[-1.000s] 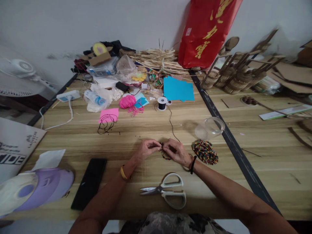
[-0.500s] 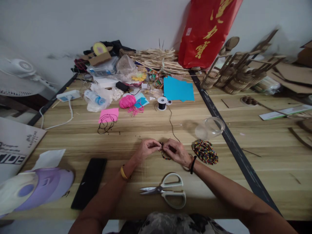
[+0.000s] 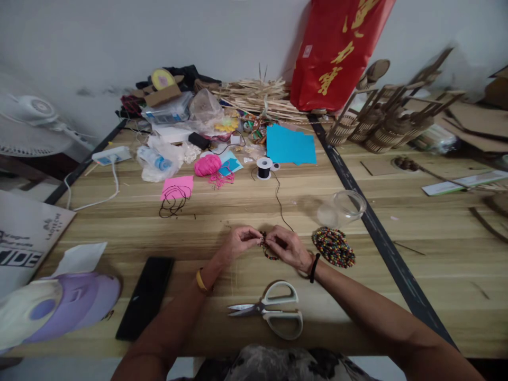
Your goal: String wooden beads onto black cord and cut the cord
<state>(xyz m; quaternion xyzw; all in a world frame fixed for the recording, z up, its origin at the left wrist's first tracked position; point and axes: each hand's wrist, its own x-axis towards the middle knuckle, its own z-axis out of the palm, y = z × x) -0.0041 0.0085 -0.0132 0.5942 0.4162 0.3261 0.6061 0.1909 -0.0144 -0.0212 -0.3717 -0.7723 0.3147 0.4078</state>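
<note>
Close together, 2 hands (image 3: 241, 241) (image 3: 289, 247), pinching what seems a beaded loop (image 3: 272, 258), scissors (image 3: 261, 308) nearby

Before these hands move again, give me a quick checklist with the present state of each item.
1. Both hands on the work: ok. The left hand and right hand pinch the beaded loop at their fingertips.
2. Fine detail at the fingertips: cannot tell; the fingers hide it.
3. Spool upright: ok. Its black thread trails toward the right hand; whether it joins the loop is hidden.
4. Scissors away from the fingers: ok, lying on the table nearer the body.
5. Bead pile close by: ok, beside the right wrist.
6. Loose cord tidy: not ok, looped partly over pink paper.
</note>
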